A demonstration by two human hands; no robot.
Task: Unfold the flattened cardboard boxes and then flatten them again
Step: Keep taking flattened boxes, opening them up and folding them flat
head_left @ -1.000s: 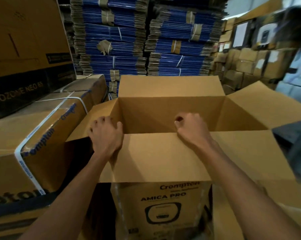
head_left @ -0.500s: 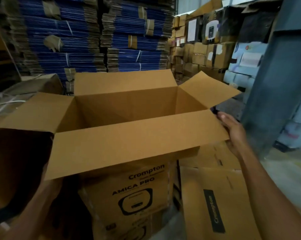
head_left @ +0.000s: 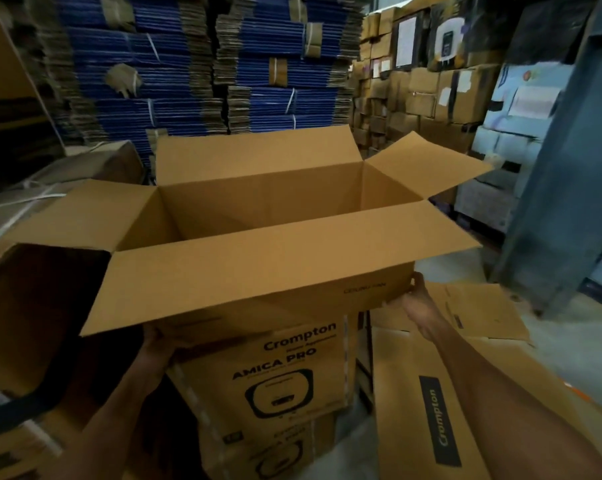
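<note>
Behind everything stand tall stacks of blue flattened cartons (head_left: 175, 64), strapped in bundles. In front of them the cardboard box (head_left: 275, 199) fills the middle of the view, fully squared up, its mouth pointing upward and all four flaps splayed outward. Its long axis runs left to right across the view, the right end a little farther away. It sits over a printed Amica Pro carton (head_left: 285, 368); whether it rests on that carton or is carried clear of it cannot be told. To the right, a flattened Crompton carton (head_left: 438, 420) lies on the floor (head_left: 448, 268).

A second ago both hands pressed on top of the near flap (head_left: 258, 275); now they have dropped beneath it to the box's near wall. That suggests the unfolding half is done and the person is taking hold to shift or collapse the box.

The right hand (head_left: 413, 299) grasps the near right corner, fingers (head_left: 417, 282) curled round the edge. The left hand (head_left: 157, 341) reaches up under the flap near the left corner; its fingers are hidden, so their grip cannot be told.
</note>
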